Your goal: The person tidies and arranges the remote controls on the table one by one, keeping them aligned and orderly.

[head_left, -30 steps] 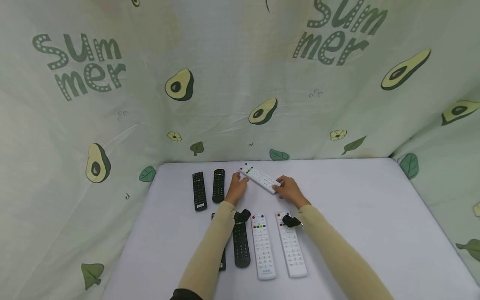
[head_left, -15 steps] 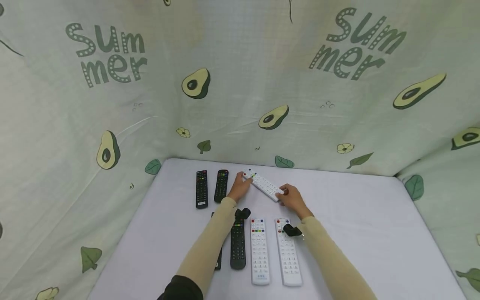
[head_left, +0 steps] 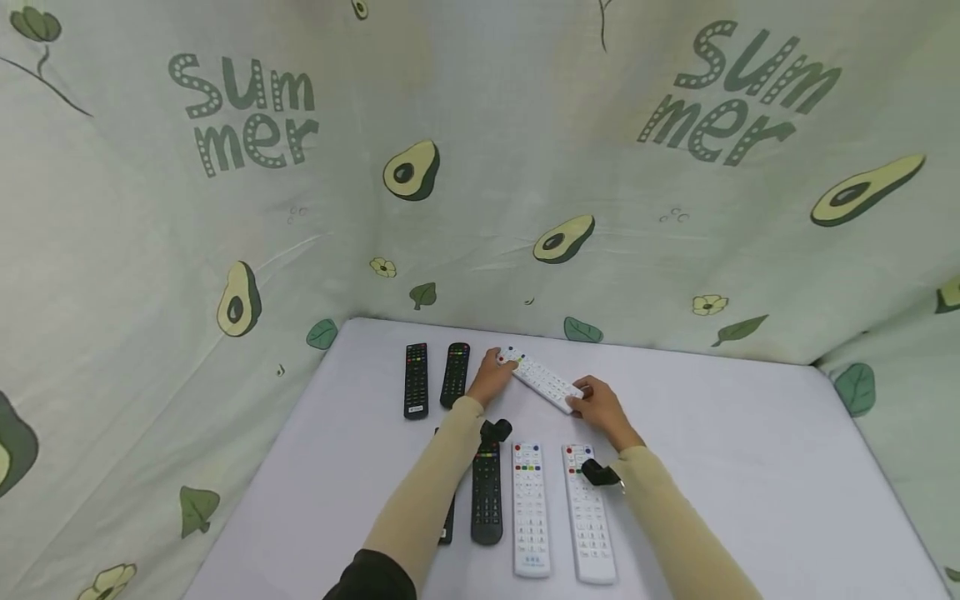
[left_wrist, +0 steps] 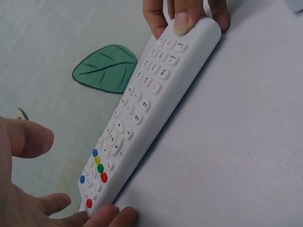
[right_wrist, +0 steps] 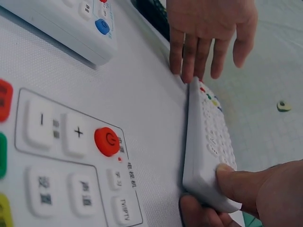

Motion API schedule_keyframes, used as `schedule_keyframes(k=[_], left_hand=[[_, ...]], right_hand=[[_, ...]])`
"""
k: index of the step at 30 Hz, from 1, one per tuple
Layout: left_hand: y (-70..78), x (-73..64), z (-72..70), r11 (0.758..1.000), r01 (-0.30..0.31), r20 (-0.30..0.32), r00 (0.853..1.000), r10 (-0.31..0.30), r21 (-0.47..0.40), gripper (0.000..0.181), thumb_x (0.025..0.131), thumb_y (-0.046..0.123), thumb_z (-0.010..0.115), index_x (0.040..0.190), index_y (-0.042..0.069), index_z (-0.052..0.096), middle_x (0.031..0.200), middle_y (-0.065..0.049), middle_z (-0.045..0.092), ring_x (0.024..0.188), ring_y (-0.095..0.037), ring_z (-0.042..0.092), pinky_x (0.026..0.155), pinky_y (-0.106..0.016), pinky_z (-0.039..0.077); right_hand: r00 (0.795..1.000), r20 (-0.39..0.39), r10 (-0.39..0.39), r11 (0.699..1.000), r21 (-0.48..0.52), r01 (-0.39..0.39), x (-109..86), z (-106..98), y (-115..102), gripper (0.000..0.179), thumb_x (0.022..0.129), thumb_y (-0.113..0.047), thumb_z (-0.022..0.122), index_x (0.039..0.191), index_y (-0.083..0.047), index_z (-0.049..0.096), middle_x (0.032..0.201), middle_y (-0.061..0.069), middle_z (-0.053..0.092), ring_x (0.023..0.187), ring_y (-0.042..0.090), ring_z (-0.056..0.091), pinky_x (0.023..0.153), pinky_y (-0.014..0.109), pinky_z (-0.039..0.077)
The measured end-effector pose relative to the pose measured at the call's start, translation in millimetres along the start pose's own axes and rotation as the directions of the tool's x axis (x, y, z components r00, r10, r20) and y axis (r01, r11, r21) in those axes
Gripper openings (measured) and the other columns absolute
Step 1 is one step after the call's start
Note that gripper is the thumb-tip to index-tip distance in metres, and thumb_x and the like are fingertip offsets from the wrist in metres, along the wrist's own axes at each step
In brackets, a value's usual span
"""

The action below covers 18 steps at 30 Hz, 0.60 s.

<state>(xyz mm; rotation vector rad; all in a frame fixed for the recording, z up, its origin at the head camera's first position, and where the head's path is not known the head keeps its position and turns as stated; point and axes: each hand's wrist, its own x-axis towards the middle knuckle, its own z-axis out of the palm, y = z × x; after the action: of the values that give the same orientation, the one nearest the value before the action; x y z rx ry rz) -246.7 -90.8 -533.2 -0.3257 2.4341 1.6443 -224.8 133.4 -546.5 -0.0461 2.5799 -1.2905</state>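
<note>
A white remote control (head_left: 546,383) lies slanted near the back of the table, its coloured buttons at the left end. My right hand (head_left: 602,410) pinches its number-key end, with the thumb (right_wrist: 232,182) on top and fingers underneath. My left hand (head_left: 491,379) is at the other end. In the left wrist view its fingertips (left_wrist: 106,216) touch that end while the thumb (left_wrist: 31,138) stands apart from the remote. The right wrist view shows the left fingers stretched straight towards the remote.
Two black remotes, one at the far left (head_left: 416,381) and one beside it (head_left: 455,375), lie left of my hands. Nearer stand two white remotes (head_left: 531,510) (head_left: 591,517) and a black remote (head_left: 487,496); another black remote (head_left: 447,525) is mostly hidden by my left sleeve. A patterned curtain (head_left: 480,167) hangs behind.
The head view has shifted, so the whole scene sits further right and the table tilts slightly. Both hands stay at the ends of the slanted white remote, which keeps nearly the same place.
</note>
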Motion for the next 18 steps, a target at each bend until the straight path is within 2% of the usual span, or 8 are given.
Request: schedule_keyframes(k=[6,12,15,18], left_hand=[[0.4,-4.3,1.7,0.999,-0.016,-0.015,1.0,0.016,-0.035,0.066,0.106,0.026,0.053,0.162,-0.003,0.031,0.168,-0.025,0.031,0.158,-0.04,0.027,0.129,-0.054,0.025],[-3.5,-5.9,3.0,0.998,-0.025,-0.036,0.999,0.023,-0.052,0.066,0.105,0.026,0.055,0.161,-0.003,0.035,0.165,-0.025,0.036,0.154,-0.041,0.034,0.127,-0.055,0.03],[-3.1,-8.6,1.2,0.998,-0.034,-0.042,0.999,0.032,-0.06,0.065,0.106,0.027,0.055,0.16,-0.003,0.036,0.161,-0.025,0.039,0.151,-0.041,0.037,0.126,-0.054,0.032],[-1.3,-12.3,-0.4,0.997,-0.054,-0.06,0.997,0.051,-0.057,0.063,0.105,0.026,0.055,0.159,-0.003,0.039,0.154,-0.024,0.042,0.142,-0.038,0.045,0.121,-0.05,0.04]], right_hand=[[0.999,-0.034,-0.021,1.0,0.008,0.022,-4.5,-0.7,4.5,0.032,0.101,-0.006,0.067,0.127,0.009,0.059,0.108,0.025,0.066,0.087,0.027,0.068,0.074,0.034,0.059],[0.997,-0.075,-0.028,0.999,0.031,0.03,-7.6,-2.2,7.4,0.032,0.098,-0.004,0.069,0.126,0.009,0.061,0.102,0.021,0.065,0.081,0.023,0.064,0.068,0.03,0.053],[0.996,-0.081,-0.031,0.996,0.076,0.037,-11.4,-3.1,5.2,0.032,0.098,-0.002,0.069,0.127,0.01,0.061,0.104,0.022,0.064,0.084,0.024,0.066,0.066,0.027,0.054],[0.996,-0.084,-0.041,0.995,0.092,0.048,-16.3,-4.9,3.5,0.033,0.099,-0.003,0.069,0.128,0.01,0.061,0.11,0.025,0.064,0.091,0.028,0.069,0.067,0.027,0.055]])
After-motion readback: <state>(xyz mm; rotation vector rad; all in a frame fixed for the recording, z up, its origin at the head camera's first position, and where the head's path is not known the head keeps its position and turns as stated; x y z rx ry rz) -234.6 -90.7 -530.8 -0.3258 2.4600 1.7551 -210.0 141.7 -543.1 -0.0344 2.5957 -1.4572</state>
